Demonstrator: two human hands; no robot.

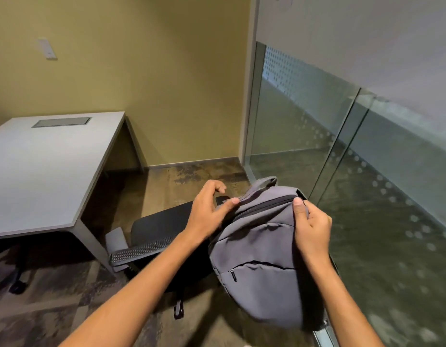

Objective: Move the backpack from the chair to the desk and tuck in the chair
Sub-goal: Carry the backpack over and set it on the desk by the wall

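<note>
A grey backpack (259, 259) with black zips stands upright at the lower right, on or just above a black office chair (162, 224). My right hand (312, 226) grips its upper right side. My left hand (208, 211) rests on its upper left edge, thumb pressed on the fabric, fingers curled and apart. The chair's seat shows left of the backpack, with a grey mesh armrest (139, 250) toward the desk. The grey desk (41, 169) stands to the left, its near corner close to the armrest.
A glass partition (342, 136) runs along the right, close behind the backpack. A yellow wall closes the far side. Another chair's black base (16, 284) shows under the desk at lower left. A cable hatch (61, 122) is set in the desk top.
</note>
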